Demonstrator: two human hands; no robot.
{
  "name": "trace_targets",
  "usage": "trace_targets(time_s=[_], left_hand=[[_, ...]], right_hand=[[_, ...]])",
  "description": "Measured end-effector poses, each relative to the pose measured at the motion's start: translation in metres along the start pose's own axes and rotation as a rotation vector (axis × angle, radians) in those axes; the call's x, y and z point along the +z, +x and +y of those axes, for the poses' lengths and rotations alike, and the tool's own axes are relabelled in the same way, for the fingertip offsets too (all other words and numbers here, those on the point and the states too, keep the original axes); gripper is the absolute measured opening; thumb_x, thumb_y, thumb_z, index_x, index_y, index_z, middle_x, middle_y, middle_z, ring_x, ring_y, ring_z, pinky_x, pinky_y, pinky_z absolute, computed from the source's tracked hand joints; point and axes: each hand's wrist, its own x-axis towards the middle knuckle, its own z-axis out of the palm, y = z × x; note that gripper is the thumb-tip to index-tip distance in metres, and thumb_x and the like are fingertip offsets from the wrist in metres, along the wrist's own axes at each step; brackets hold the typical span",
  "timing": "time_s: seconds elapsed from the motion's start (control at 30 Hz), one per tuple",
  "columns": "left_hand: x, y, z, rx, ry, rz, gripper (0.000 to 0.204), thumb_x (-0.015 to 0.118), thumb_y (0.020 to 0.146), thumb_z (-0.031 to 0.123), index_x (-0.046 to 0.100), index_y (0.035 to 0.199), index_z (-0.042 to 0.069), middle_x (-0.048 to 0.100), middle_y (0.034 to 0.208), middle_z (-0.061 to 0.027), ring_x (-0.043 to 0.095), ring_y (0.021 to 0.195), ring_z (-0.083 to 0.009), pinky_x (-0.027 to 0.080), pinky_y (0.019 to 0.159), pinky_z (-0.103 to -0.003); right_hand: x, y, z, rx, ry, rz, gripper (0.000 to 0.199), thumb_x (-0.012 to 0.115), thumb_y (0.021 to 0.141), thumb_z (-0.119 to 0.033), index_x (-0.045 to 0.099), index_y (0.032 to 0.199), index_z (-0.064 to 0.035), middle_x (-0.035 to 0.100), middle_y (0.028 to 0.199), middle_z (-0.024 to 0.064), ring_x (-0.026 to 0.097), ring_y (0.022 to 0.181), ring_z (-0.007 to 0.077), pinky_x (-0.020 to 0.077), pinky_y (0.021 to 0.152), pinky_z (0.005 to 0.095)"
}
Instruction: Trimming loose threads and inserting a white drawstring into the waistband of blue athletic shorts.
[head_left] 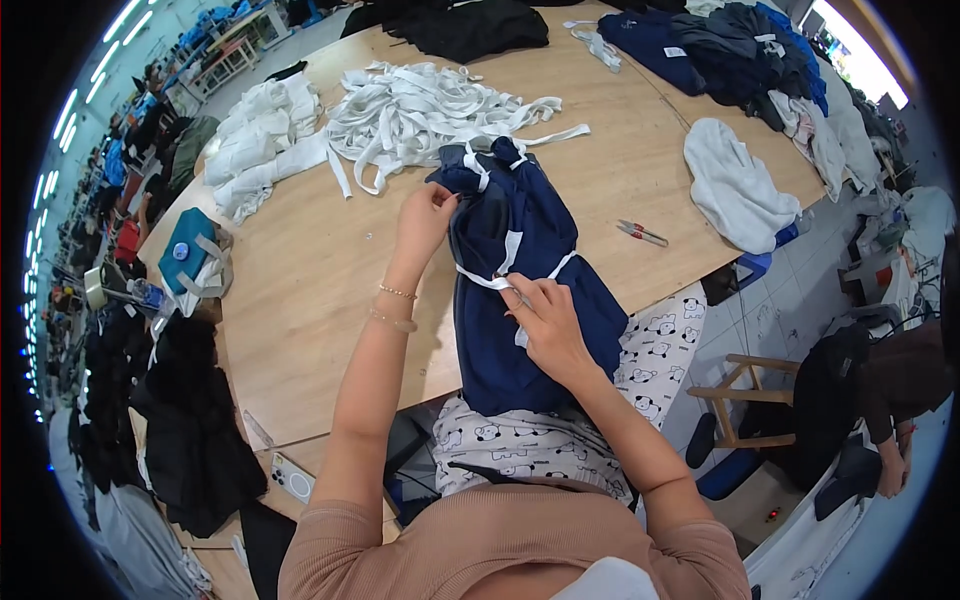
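Observation:
A bundle of folded navy and dark grey cloth lies at the table's near edge and hangs partly over it. White fabric strips run round its middle and near its far end. My left hand is closed in a pinch at the bundle's far left edge, by a bunched dark part; what is between the fingertips is too small to make out. My right hand rests over the bundle's middle, its thumb and fingers closed on the white strip there. Something small and shiny shows at these fingers, too unclear to name.
Beyond the bundle lie a heap of white strips and stacked white cloth. Red-handled thread snips and a light grey cloth lie to the right. A teal-topped container stands left. A wooden stool and another person's hand are at right.

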Motion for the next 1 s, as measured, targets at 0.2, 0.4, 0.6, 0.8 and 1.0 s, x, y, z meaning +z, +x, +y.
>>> trace_targets(time_s=[0.2,0.4,0.6,0.8,1.0], left_hand=[[0.024,-0.007,0.032,0.269,0.201,0.033,0.027,0.072,0.074,0.019,0.060,0.093,0.004,0.058,0.089,-0.0120,0.061,0.082,-0.0283,0.049,0.064,-0.037],[0.015,0.025,0.021,0.348,0.440,0.021,0.023,0.067,0.070,0.004,0.065,0.093,0.009,0.057,0.095,-0.0138,0.060,0.084,-0.0334,0.050,0.074,-0.041],[0.012,0.058,0.060,0.477,0.401,0.173,0.011,0.064,0.074,0.007,0.067,0.085,0.005,0.059,0.088,-0.0138,0.060,0.081,-0.0326,0.048,0.073,-0.040],[0.003,0.080,0.067,0.486,0.438,0.246,0.014,0.062,0.077,0.008,0.067,0.090,0.005,0.058,0.097,-0.0127,0.061,0.082,-0.0309,0.050,0.073,-0.038],[0.014,0.018,0.069,0.373,0.205,0.110,0.015,0.058,0.080,0.004,0.065,0.093,0.003,0.057,0.099,-0.0121,0.063,0.084,-0.0236,0.051,0.072,-0.033]], right_hand=[[-0.005,-0.005,-0.002,0.031,-0.015,0.005,0.042,0.059,0.073,-0.001,0.057,0.114,-0.0001,0.052,0.118,0.0065,0.050,0.093,0.0221,0.0366,0.076,0.0337],[-0.007,-0.002,-0.007,0.019,0.006,0.000,0.039,0.059,0.074,-0.001,0.057,0.113,0.0006,0.052,0.118,0.0064,0.050,0.093,0.0217,0.0364,0.074,0.0335],[-0.008,0.000,-0.001,0.024,-0.019,0.013,0.037,0.058,0.076,-0.003,0.057,0.113,0.0003,0.052,0.116,0.0059,0.050,0.093,0.0216,0.0365,0.075,0.0331],[-0.008,0.010,-0.005,0.016,-0.020,0.036,0.034,0.056,0.078,-0.004,0.057,0.112,0.0003,0.052,0.116,0.0056,0.049,0.093,0.0216,0.0368,0.076,0.0331],[-0.014,0.022,0.016,0.053,-0.061,0.062,0.031,0.058,0.079,-0.007,0.058,0.110,-0.0008,0.051,0.115,0.0059,0.049,0.092,0.0225,0.0376,0.076,0.0338]])
